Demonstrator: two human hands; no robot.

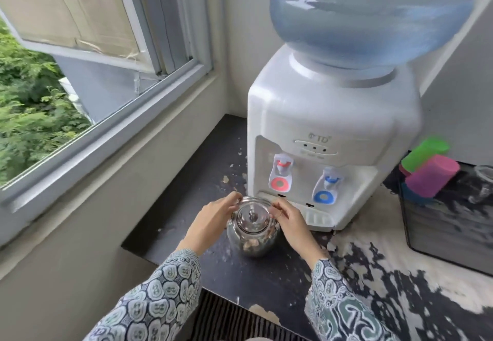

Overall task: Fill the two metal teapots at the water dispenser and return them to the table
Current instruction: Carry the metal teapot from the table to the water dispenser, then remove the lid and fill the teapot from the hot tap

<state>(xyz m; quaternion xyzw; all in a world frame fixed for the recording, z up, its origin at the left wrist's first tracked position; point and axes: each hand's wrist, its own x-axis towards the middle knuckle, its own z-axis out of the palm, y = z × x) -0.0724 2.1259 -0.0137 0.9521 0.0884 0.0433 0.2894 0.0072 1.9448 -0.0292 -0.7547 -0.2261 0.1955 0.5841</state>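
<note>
One shiny metal teapot (253,236) with its lid on stands on the dark worn counter (186,194), just in front of the white water dispenser (333,127). My left hand (210,220) holds the left end of its raised handle. On the right end, my right hand (289,220) grips the same handle. The dispenser's red tap (282,166) and blue tap (329,182) hang behind the pot, above the drip tray (317,218). Only this one teapot is in view.
A large blue water bottle (373,12) tops the dispenser. An open window (106,74) and its sill run along the left. A dark box (450,220) carrying green and pink plastic cups (432,172) stands at the right.
</note>
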